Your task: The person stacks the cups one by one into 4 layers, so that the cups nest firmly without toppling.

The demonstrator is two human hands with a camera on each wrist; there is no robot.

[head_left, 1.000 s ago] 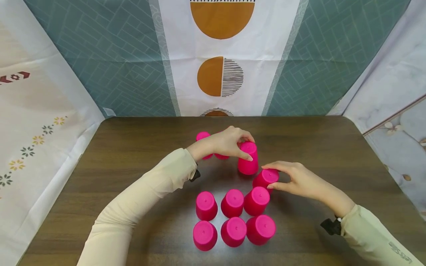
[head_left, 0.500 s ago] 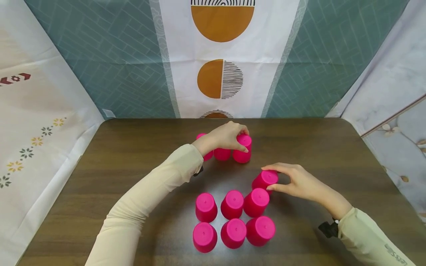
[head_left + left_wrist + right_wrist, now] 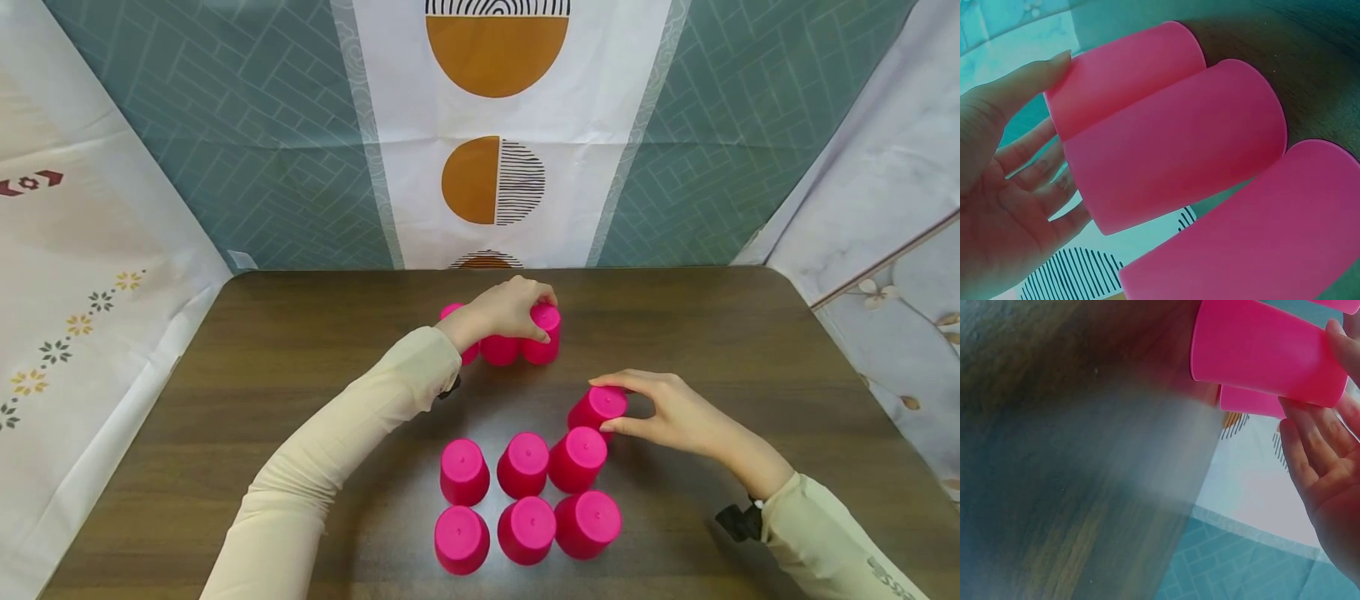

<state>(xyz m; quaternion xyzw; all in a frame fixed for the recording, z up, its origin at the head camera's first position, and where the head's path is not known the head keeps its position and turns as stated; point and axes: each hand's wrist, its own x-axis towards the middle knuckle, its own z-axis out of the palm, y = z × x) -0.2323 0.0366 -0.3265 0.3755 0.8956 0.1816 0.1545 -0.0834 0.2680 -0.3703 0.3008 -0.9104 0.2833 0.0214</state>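
Observation:
Upside-down pink cups stand on the brown table. At the far side, my left hand [image 3: 504, 313] grips the top of the right-hand cup [image 3: 542, 346] in a row of three. Its thumb lies on that cup [image 3: 1132, 78] in the left wrist view, and the middle cup [image 3: 1179, 147] stands against it. My forearm and hand partly hide the row's left cup [image 3: 471, 353]. My right hand [image 3: 671, 410] holds another cup [image 3: 588, 410] between thumb and fingers, just behind the near group; the right wrist view shows this cup [image 3: 1266, 353] close up.
Nearer the front, several pink cups stand in two rows, among them a front-left cup [image 3: 461, 540] and a front-right cup [image 3: 588, 525]. The wooden table [image 3: 300, 358] ends at a patterned cloth backdrop [image 3: 285, 167]. Cloth also hangs at both sides.
My left hand has carried its cup back and to the left, up to the other two cups of the far row. The right hand has stayed on its cup.

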